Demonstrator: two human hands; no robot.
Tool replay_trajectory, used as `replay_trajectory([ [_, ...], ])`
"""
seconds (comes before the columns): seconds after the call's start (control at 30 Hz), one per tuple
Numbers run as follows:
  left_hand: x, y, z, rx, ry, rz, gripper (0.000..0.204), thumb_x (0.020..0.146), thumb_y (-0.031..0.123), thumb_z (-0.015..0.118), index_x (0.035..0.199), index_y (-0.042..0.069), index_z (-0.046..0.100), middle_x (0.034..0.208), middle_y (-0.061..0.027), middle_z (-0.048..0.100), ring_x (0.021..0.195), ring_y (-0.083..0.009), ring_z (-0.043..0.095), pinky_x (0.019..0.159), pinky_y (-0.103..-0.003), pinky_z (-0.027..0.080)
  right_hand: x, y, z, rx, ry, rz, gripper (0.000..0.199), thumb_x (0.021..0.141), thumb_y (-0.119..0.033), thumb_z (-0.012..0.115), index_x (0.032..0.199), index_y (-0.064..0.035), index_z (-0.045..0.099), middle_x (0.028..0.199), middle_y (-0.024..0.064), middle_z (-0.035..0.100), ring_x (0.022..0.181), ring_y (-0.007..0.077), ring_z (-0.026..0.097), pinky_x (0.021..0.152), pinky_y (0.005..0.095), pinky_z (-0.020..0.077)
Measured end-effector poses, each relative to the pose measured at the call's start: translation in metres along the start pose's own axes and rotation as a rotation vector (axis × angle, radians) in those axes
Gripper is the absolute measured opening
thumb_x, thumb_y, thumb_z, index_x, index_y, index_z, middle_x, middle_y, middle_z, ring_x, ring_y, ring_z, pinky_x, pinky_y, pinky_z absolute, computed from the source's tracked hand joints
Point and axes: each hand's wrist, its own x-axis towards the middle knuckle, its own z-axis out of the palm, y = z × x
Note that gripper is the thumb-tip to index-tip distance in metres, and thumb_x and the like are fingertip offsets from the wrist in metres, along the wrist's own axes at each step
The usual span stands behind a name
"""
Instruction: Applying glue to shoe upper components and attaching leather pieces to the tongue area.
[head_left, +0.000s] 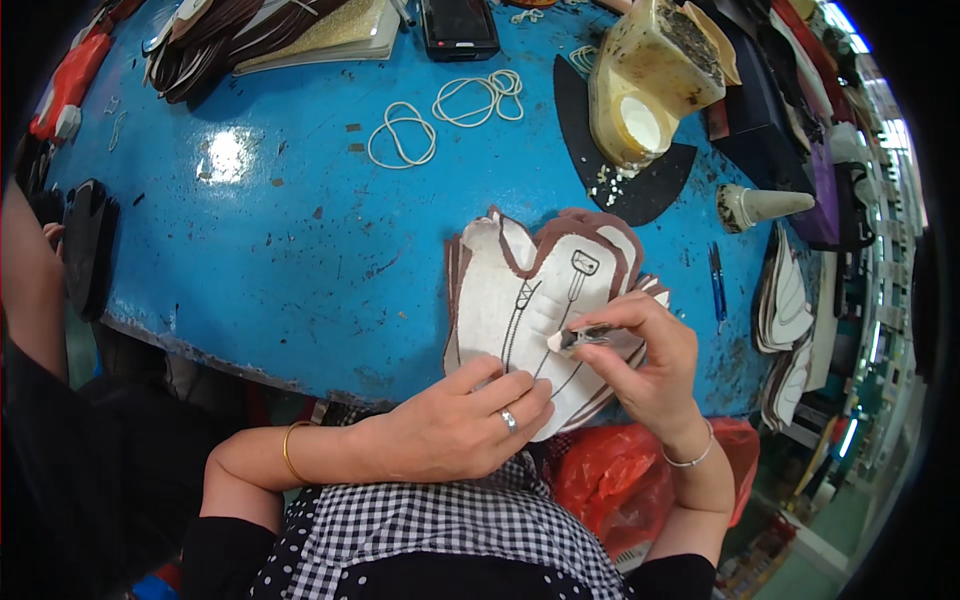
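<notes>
The relation that counts is between the small pale-tipped tool (588, 336) and the stack of white-faced, brown-edged cut pieces (482, 300). The stack rests on the blue tabletop (290, 300), directly in front of the person, with its long axis running away from the body and its notched, brown-rimmed end farthest off. The tool lies crosswise to that axis: its tip points left, over the top face, just beside 1 of the dark lines that run lengthwise below a buckle-shaped outline. Whether the tip touches the face or hangs just above it, I cannot tell.

The right hand (652, 365) comes in from the right side of the stack. Its grip pinches the tool between thumb and forefinger, so most of the white face lies to the left of this grip.

The left hand (455, 430) is at the near end, on the lower left part of the stack. Its fingers lie across the top face, with the fingertips just below the tool's tip; the thumb is hidden, so I cannot tell whether this grip also pinches an edge. Of the 2 hands, the right is nearer the buckle-shaped outline.

Beyond the stack, up and to the right, stands a stained yellowish pot (612, 85) with white stuff inside; a blue pen (717, 285) lies right of the stack.
</notes>
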Motion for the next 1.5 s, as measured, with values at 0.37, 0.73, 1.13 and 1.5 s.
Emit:
replay_trajectory([
  [0.37, 0.003, 0.001, -0.003, 0.094, -0.007, 0.069, 0.029, 0.081, 0.013, 0.062, 0.101, -0.006, 0.071, 0.115, -0.0172, 0.067, 0.096, -0.0239, 0.064, 0.077, -0.032, 0.054, 0.004, 0.002, 0.004, -0.234, 0.07, -0.199, 0.026, 0.074, -0.006, 0.085, 0.096, -0.0051, 0.071, 0.085, 0.0064, 0.07, 0.071, 0.0185, 0.063, 0.061, 0.0294, 0.0485],
  [0.73, -0.007, -0.019, -0.051, 0.045, 0.252, 0.036, 0.033, 0.069, 0.011, 0.073, 0.101, 0.004, 0.074, 0.07, 0.0038, 0.046, 0.063, -0.0129, 0.051, 0.051, -0.028, 0.041, -0.007, 0.023, -0.033, 0.367, 0.49, 0.095, 0.015, 0.095, -0.005, 0.063, 0.109, -0.0008, 0.057, 0.103, 0.0114, 0.069, 0.093, 0.0152, 0.065, 0.083, 0.0284, 0.0515],
  [1.13, 0.006, -0.012, -0.015, -0.211, -0.044, -0.015, 0.042, 0.084, 0.027, 0.075, 0.119, 0.007, 0.067, 0.131, -0.0099, 0.063, 0.114, -0.0231, 0.061, 0.087, -0.037, 0.049, -0.023, 0.03, -0.016, 0.095, 0.088, 0.003, 0.023, 0.082, 0.0, 0.075, 0.102, -0.0022, 0.064, 0.096, 0.006, 0.073, 0.085, 0.0142, 0.065, 0.075, 0.0276, 0.0509],
  [1.5, 0.029, 0.0, 0.005, -0.037, -0.183, 0.072, 0.029, 0.083, 0.016, 0.066, 0.105, -0.003, 0.069, 0.113, -0.0122, 0.065, 0.103, -0.0242, 0.061, 0.078, -0.034, 0.05, 0.007, 0.044, -0.014, -0.145, 0.238, -0.009, 0.025, 0.075, -0.004, 0.083, 0.096, -0.0049, 0.071, 0.087, 0.0067, 0.071, 0.075, 0.0179, 0.064, 0.064, 0.0269, 0.0497],
])
